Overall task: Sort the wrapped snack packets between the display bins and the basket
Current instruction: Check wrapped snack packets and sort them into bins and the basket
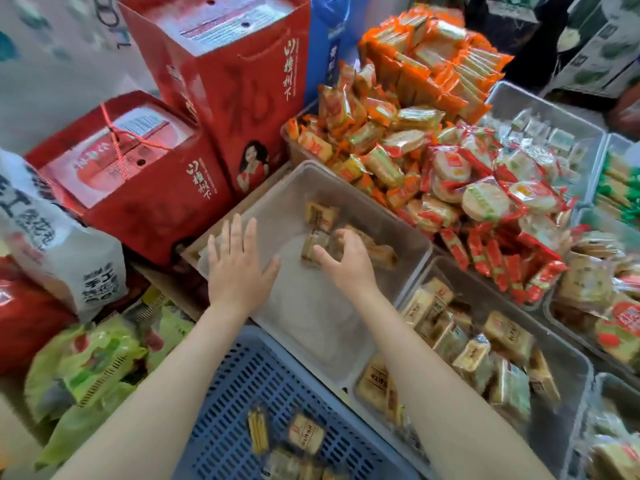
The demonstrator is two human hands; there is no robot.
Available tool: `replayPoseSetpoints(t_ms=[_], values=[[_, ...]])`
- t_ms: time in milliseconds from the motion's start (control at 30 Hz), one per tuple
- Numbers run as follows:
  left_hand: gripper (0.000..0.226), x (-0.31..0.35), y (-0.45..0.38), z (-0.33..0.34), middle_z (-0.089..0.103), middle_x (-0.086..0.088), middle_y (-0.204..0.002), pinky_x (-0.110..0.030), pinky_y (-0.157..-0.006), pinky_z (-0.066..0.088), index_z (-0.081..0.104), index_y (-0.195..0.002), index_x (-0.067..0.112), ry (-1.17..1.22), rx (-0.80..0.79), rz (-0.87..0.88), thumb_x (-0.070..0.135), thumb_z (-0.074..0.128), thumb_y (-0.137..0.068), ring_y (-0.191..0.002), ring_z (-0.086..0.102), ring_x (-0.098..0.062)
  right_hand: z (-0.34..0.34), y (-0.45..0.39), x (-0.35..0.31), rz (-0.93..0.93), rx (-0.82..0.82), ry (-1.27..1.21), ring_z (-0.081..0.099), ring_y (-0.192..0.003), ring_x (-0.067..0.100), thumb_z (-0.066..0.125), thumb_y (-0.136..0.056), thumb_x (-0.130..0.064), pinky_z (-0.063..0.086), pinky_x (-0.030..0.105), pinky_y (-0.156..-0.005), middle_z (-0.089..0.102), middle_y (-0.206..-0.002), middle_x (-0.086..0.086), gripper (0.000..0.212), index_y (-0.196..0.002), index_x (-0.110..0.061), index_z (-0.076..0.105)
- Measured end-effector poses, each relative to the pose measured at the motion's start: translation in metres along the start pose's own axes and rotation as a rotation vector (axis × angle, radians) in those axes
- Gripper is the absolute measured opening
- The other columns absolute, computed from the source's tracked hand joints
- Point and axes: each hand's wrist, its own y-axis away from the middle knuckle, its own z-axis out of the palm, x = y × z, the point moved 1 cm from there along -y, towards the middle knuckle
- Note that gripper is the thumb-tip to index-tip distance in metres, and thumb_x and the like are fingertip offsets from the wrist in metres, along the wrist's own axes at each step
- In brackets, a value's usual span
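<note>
Bins first: your clear bin (pixel 349 188) holds only a few tan packets (pixel 320 216) at its far end. Your left hand (pixel 239 265) lies flat, fingers spread, on its rim. Your right hand (pixel 349 261) curls over 1 packet, light, crinkly, slippery; pinch its sealed edges.

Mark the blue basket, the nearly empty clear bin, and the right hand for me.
blue basket (pixel 242 393): head view, on its slatted floor.
nearly empty clear bin (pixel 304 306): head view, on its bare bottom.
right hand (pixel 346 261): head view, on its back.
</note>
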Motion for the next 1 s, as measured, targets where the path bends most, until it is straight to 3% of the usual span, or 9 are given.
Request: replayPoseSetpoints(t_ms=[67,167,333,467,600,667,800,900,1000], values=[[0.084,-0.003,-0.004,0.003,0.017,-0.017,-0.169,-0.053,-0.125,0.009,0.019,-0.162,0.009,-0.005,-0.003,-0.039,0.059,0.041,-0.098,-0.156,0.015,-0.032,0.013,-0.026,0.000,0.041,0.029,0.038,0.046,-0.134,0.026,0.070,-0.092,-0.048,0.041,0.044,-0.112,0.049,-0.144,0.010,0.072,-0.147,-0.010,0.042],[0.089,-0.005,-0.003,0.003,0.014,-0.012,-0.170,-0.047,-0.125,0.006,0.010,-0.163,0.011,0.023,-0.007,-0.063,0.066,0.028,-0.095,-0.157,0.014,-0.027,0.024,-0.053,0.008,0.096,0.086,0.206,0.033,-0.142,0.034,0.071,-0.091,-0.045,0.027,0.043,-0.119,0.038,-0.152,0.017,0.080,-0.151,-0.007,0.034],[0.093,-0.006,-0.006,0.004,0.025,-0.013,-0.167,-0.049,-0.123,0.014,0.019,-0.162,0.011,0.040,0.018,-0.083,0.072,0.020,-0.091,-0.153,0.026,-0.031,0.029,-0.074,0.014,0.158,0.062,0.486,0.035,-0.137,0.038,0.070,-0.092,-0.029,0.027,0.042,-0.114,0.041,-0.149,0.020,0.068,-0.148,-0.007,0.039],[0.091,-0.006,-0.007,0.005,0.028,-0.014,-0.166,-0.052,-0.122,0.018,0.025,-0.160,0.010,0.031,0.006,-0.072,0.071,0.022,-0.092,-0.151,0.030,-0.033,0.026,-0.088,0.020,0.217,-0.030,0.509,0.051,-0.126,0.038,0.078,-0.079,-0.053,0.039,0.043,-0.103,0.061,-0.134,0.015,0.066,-0.129,-0.015,0.059],[0.091,-0.004,-0.009,0.004,0.027,-0.014,-0.166,-0.052,-0.122,0.019,0.025,-0.160,0.011,0.020,-0.018,-0.064,0.071,0.021,-0.092,-0.152,0.029,-0.032,0.027,-0.081,0.021,0.231,-0.064,0.583,0.053,-0.126,0.037,0.072,-0.081,-0.064,0.038,0.042,-0.101,0.064,-0.129,0.014,0.062,-0.122,-0.017,0.064],[0.093,-0.004,-0.009,0.003,0.024,-0.014,-0.167,-0.052,-0.123,0.017,0.023,-0.161,0.011,0.014,-0.031,-0.062,0.072,0.019,-0.091,-0.153,0.026,-0.031,0.023,-0.076,0.017,0.228,-0.035,0.501,0.059,-0.118,0.035,0.072,-0.081,-0.064,0.041,0.042,-0.097,0.068,-0.120,0.011,0.059,-0.116,-0.018,0.064],[0.095,-0.003,-0.008,0.001,0.017,-0.012,-0.170,-0.050,-0.125,0.011,0.019,-0.162,0.012,0.017,-0.045,-0.058,0.074,0.015,-0.090,-0.156,0.018,-0.029,0.025,-0.071,0.008,0.309,0.017,0.004,0.063,-0.108,0.028,0.069,-0.087,-0.063,0.048,0.036,-0.084,0.066,-0.114,0.006,0.065,-0.123,-0.009,0.063],[0.095,-0.003,-0.007,0.001,0.014,-0.011,-0.170,-0.050,-0.125,0.009,0.018,-0.162,0.013,0.018,-0.055,-0.053,0.074,0.013,-0.090,-0.156,0.015,-0.028,0.033,-0.077,0.007,0.379,-0.037,-0.085,0.071,-0.091,0.030,0.069,-0.091,-0.055,0.057,0.038,-0.076,0.072,-0.108,0.007,0.056,-0.115,-0.005,0.065],[0.095,-0.003,-0.006,0.001,0.015,-0.012,-0.170,-0.051,-0.125,0.011,0.020,-0.162,0.012,0.022,-0.054,-0.045,0.074,0.014,-0.090,-0.156,0.017,-0.029,0.037,-0.082,0.007,0.450,-0.072,-0.107,0.070,-0.064,0.026,0.075,-0.090,-0.045,0.055,0.029,-0.052,0.076,-0.096,0.012,0.045,-0.107,-0.004,0.066]])
